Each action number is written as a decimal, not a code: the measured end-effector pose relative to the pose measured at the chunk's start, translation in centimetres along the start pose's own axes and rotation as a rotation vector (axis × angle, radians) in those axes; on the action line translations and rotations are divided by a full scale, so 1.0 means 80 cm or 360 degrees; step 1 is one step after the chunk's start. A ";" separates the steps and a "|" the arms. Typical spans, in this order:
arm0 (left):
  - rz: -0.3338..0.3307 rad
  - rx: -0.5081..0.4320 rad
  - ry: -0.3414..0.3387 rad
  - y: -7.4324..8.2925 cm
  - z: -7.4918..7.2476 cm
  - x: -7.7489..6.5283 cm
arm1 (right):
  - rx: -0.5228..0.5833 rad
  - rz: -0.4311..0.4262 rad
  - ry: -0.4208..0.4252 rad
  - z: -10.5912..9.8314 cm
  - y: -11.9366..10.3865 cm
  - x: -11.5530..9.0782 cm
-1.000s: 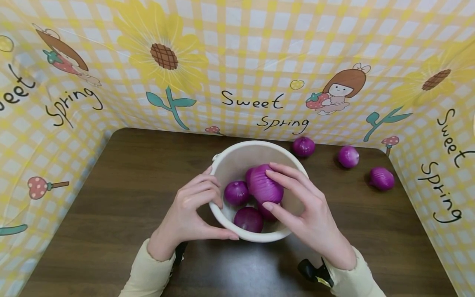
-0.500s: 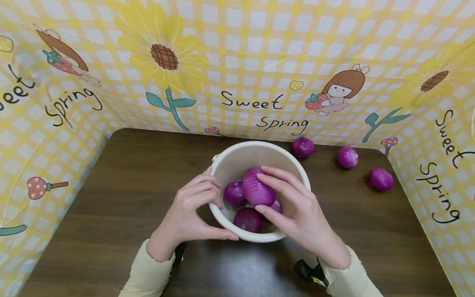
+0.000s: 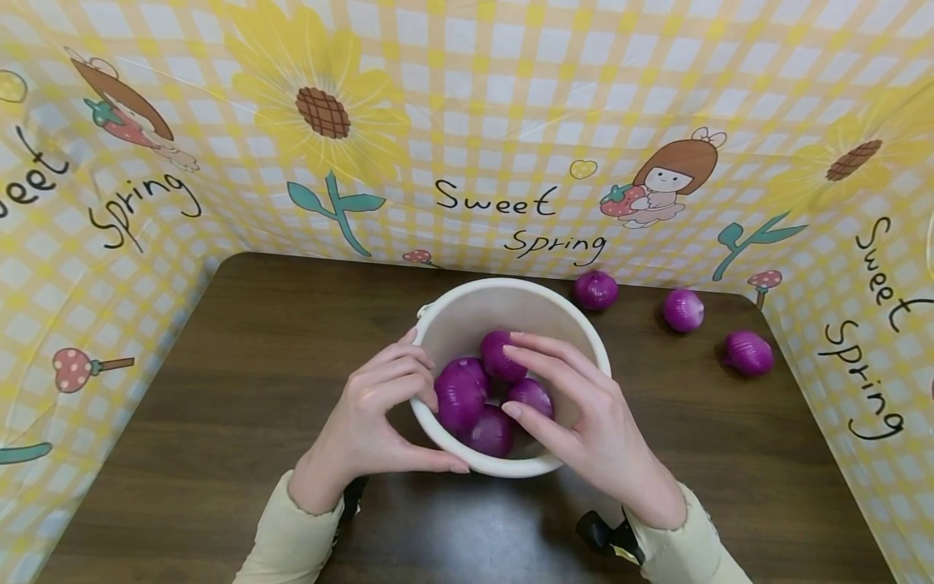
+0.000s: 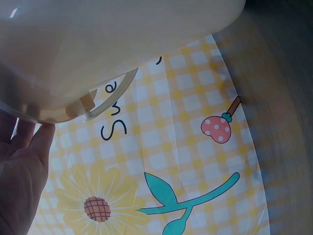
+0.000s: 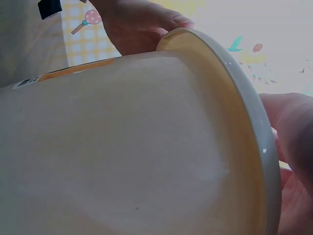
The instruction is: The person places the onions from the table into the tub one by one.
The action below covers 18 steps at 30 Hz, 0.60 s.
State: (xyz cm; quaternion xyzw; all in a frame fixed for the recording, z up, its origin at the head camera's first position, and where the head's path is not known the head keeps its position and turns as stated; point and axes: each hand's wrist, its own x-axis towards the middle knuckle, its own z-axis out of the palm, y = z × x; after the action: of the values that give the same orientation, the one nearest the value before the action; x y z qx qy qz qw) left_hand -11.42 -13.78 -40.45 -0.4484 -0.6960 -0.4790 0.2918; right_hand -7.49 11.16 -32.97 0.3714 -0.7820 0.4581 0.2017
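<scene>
A cream-white bucket stands mid-table with several purple onions in it. My left hand holds its left rim, fingers hooked over the edge and thumb along the front. Inside the right part of the bucket, my right hand has thumb and fingers spread apart, with nothing between them. Its fingertips lie close to an onion; contact cannot be made out. The left wrist view shows the bucket's underside and left fingers at the rim. In the right wrist view, the bucket wall hides the onions.
Three more onions lie at the table's back right: one near the bucket, one farther right, one near the right side. A checked cloth walls the dark wooden table at the back and sides.
My right hand moved left over the bucket and let go of an onion, which now lies among the others at the bucket's left side. My left hand stayed on the rim.
</scene>
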 end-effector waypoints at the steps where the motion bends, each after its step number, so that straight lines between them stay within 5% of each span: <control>1: 0.0001 -0.0001 0.0001 0.000 0.000 0.000 | 0.0002 0.0000 0.0000 0.000 0.000 0.000; 18: -0.0005 0.0001 0.0000 0.000 0.000 0.000 | -0.0019 0.0009 0.0048 -0.005 -0.001 -0.002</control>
State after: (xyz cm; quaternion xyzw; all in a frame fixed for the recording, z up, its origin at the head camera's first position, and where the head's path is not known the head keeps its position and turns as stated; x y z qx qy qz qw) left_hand -11.42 -13.79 -40.49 -0.4471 -0.6970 -0.4791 0.2911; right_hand -7.37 11.51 -32.83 0.3611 -0.7826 0.4596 0.2144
